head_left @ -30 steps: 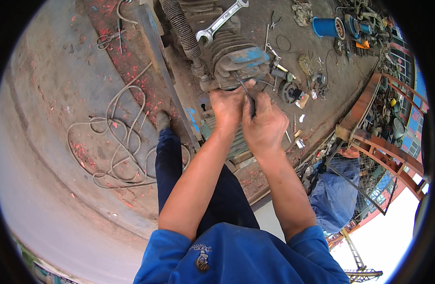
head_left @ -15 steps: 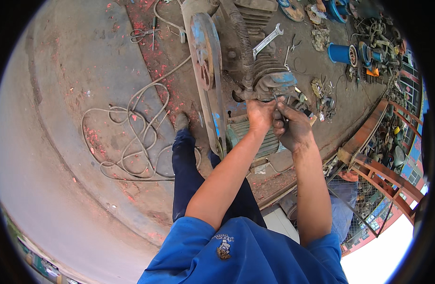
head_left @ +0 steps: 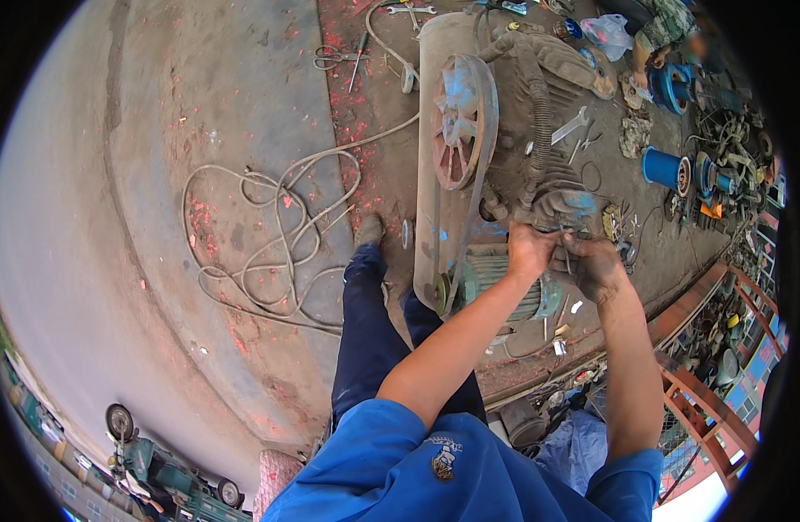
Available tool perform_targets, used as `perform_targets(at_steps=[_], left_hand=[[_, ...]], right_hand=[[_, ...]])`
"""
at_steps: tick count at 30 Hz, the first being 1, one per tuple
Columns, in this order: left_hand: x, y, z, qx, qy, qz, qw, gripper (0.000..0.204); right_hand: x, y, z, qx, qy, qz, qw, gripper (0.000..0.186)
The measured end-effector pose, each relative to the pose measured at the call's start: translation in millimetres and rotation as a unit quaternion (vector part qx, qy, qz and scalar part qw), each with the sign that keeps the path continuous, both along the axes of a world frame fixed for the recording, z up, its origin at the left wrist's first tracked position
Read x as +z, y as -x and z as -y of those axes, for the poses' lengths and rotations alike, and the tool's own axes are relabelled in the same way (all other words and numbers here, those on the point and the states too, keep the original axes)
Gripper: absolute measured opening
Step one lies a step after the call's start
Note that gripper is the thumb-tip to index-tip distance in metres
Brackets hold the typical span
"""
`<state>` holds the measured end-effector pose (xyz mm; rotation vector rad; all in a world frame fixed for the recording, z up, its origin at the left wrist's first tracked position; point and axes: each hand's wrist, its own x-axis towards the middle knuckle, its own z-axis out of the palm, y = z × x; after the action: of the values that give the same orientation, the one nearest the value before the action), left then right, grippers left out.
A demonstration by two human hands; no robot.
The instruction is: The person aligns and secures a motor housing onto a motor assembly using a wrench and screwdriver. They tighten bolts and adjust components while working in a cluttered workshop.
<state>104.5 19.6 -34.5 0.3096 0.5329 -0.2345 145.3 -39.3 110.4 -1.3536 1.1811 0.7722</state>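
Note:
I stand over an old air compressor with a red-spoked flywheel [head_left: 456, 122] and a belt running down to a green motor [head_left: 495, 271]. Both my hands are pressed together at its ribbed cylinder head [head_left: 561, 204]. My left hand [head_left: 528, 250] is closed against the head's lower edge; what it grips is hidden under the fingers. My right hand [head_left: 595, 268], right beside it, is closed around a thin metal tool [head_left: 567, 258] that stands up between the two hands.
A pale hose [head_left: 269, 235] lies in loops on the concrete to the left. A wrench [head_left: 569, 129], blue spools [head_left: 661, 165] and scattered parts lie to the right. Pliers [head_left: 330, 56] lie at the top. Another person [head_left: 661, 26] crouches at the far top right. Red railing [head_left: 704, 409] runs along the lower right.
My head has drawn back, so the whole compressor now shows. Both hands have stayed together at the cylinder head, and the thin tool still sits between them.

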Motion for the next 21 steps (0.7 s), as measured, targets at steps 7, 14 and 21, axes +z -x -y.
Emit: perform_targets(at_steps=[7, 14, 21], left_hand=[[-3, 3, -9, -0.11, -0.4, 0.099, 0.905, 0.034], [-11, 8, 10, -0.045, -0.08, -0.016, 0.996, 0.036], [8, 0, -5, -0.125, 0.015, -0.065, 0.99, 0.035]], right_hand=[[-7, 10, -25, 0.113, 0.213, 0.055, 0.969, 0.025], [-23, 21, -23, 0.001, 0.186, 0.149, 0.971, 0.01], [-18, 27, -16, -0.061, 0.162, 0.133, 0.976, 0.018]])
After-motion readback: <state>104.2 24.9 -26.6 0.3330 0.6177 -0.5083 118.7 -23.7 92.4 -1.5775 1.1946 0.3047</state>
